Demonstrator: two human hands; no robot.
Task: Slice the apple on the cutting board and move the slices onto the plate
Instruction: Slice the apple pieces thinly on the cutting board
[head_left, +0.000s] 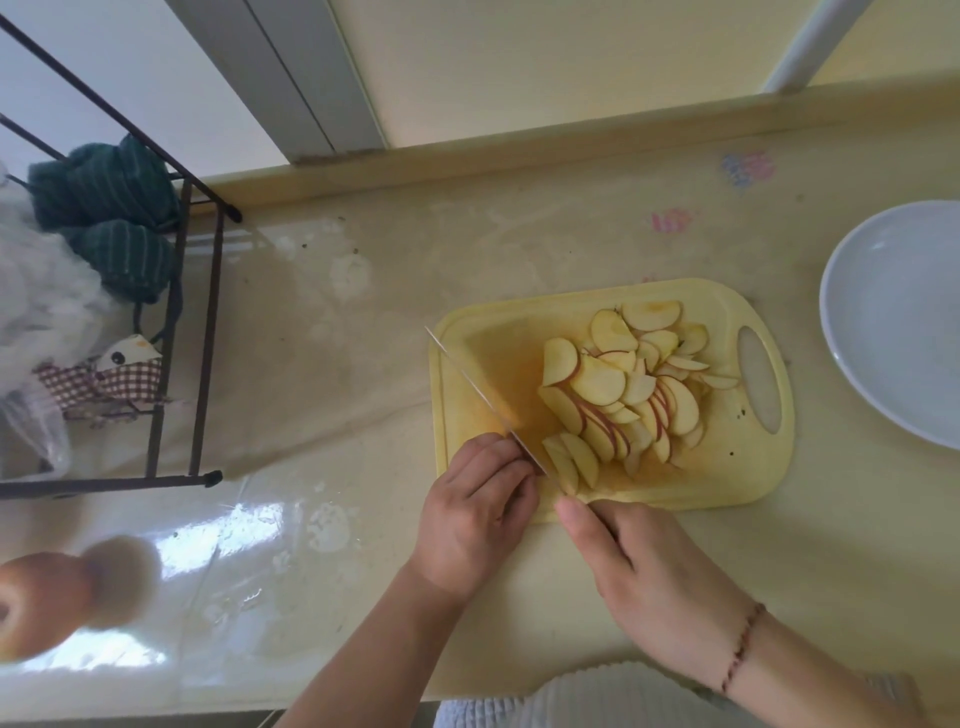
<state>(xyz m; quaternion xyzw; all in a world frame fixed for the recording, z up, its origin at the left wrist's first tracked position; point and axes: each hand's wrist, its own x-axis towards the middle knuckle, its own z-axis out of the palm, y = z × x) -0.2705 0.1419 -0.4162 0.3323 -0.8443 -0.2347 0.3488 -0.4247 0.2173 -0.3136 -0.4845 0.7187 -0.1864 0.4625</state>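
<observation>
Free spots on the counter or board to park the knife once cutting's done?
Bare counter between the wire rack and the cutting board; more beyond the board, up to the back ledge. The board's left part under the knife is bare. Crowded: apple slices fill its middle and right; the left hand and right hand block its near edge. The plate is empty.

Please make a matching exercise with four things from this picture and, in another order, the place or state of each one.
Things:
1. apple slices
2. plate
3. knife
4. green cloth

Places or states:
A. hangs on the dark rack
B. piled on the yellow cutting board
C. holds no slices, right of the board
D. held by the right hand

Pairs: 1-B, 2-C, 3-D, 4-A
</observation>
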